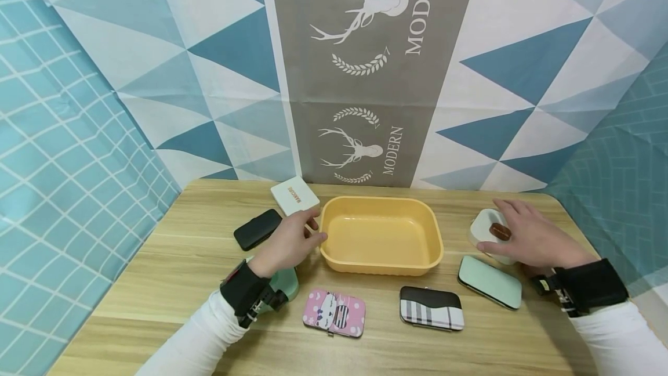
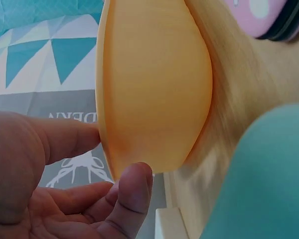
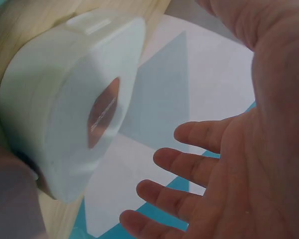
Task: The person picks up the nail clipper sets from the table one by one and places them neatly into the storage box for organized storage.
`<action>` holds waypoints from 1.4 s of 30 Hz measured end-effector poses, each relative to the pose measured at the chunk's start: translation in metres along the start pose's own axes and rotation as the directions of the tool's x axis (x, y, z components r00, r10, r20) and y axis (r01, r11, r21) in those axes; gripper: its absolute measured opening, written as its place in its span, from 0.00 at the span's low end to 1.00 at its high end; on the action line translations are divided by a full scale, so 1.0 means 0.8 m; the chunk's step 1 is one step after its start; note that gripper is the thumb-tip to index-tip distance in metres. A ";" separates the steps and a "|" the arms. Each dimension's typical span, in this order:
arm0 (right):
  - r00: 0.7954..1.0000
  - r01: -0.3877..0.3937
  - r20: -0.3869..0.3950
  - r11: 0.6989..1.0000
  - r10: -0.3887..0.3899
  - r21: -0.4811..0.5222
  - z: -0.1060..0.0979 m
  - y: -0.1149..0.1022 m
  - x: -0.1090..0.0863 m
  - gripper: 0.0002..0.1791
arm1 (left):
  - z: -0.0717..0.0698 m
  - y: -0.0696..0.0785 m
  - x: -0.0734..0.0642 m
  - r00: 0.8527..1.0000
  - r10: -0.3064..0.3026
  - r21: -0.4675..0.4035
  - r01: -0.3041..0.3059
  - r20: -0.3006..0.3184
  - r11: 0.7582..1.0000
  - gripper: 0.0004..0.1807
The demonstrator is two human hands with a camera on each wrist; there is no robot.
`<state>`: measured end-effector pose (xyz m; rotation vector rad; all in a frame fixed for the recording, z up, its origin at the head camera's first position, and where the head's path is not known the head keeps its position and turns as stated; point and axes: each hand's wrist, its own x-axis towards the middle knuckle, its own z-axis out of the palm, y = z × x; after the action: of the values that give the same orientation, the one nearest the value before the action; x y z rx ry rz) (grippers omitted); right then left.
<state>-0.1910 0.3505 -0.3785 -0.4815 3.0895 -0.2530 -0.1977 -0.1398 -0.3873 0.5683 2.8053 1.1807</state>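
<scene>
My left hand (image 1: 292, 239) holds the left rim of a yellow plastic basket (image 1: 381, 268). In the left wrist view the thumb meets the rim and bent fingers (image 2: 134, 186) overlap the outer wall of the basket. At the right, my right hand (image 1: 537, 234) hovers at a white rounded case (image 1: 481, 230) with a brown label. The right wrist view shows its fingers (image 3: 182, 162) spread and apart from the white case (image 3: 45, 104). A mint-green flat case (image 1: 490, 282) lies just in front of that hand.
Left of the basket are a white box (image 1: 294, 195) marked MANICURE and a black case (image 1: 257, 229). A green case (image 1: 287, 283) is partly under my left wrist. In front lie a pink cartoon case (image 1: 334, 312) and a black-and-plaid case (image 1: 431, 308). Patterned cloth backs the wooden table (image 1: 182, 283).
</scene>
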 end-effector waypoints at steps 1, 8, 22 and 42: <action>1.000 -0.005 0.010 1.000 0.005 0.005 0.001 0.002 0.001 0.68 | 0.001 -0.001 -0.001 1.000 0.001 -0.011 -0.001 -0.001 1.000 0.31; 0.999 -0.019 0.046 1.000 0.018 0.014 0.008 0.019 0.005 0.66 | 0.004 -0.002 -0.003 0.999 -0.038 -0.059 0.038 0.002 0.998 0.30; 0.996 -0.019 0.091 0.999 0.017 0.031 0.012 0.032 0.009 0.64 | 0.007 -0.005 -0.005 0.995 -0.100 -0.133 0.099 0.000 0.986 0.30; 0.990 -0.024 0.140 0.998 0.015 0.064 0.017 0.035 0.017 0.64 | 0.013 -0.005 -0.006 0.982 -0.187 -0.417 0.182 0.028 0.890 0.28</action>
<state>-0.2116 0.3704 -0.3958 -0.4458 2.9384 -0.3056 -0.1922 -0.1369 -0.3979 0.2534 2.4253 1.6738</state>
